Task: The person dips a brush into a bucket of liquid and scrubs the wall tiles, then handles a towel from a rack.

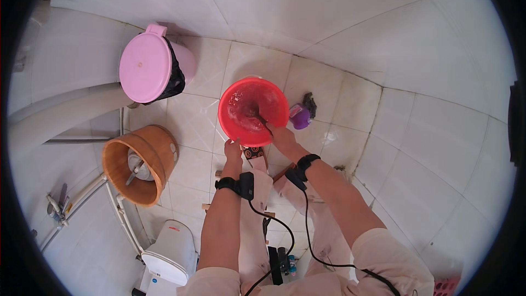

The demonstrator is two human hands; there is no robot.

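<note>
A red bucket (226, 115) stands on the tiled floor in front of me, with foamy water (241, 104) inside. My left hand (233, 148) is closed on its near rim, a little left of the middle. Over the near right rim reaches my right hand (281, 137), its fingers closed around a thin dark stick-like thing (261, 119). That thing slants down into the suds, where its lower end is hidden. Just right of the bucket lies a purple packet or container (299, 117), beside a dark crumpled clump (310, 102).
A pink lidded bin (145, 68) with a black liner stands at the back left. Nearer is a wooden tub (167, 153), and a white toilet (167, 255) lies lower left. Pipes run along the left wall. Tiled walls (444, 126) close in the right. Cables hang from my wrist straps.
</note>
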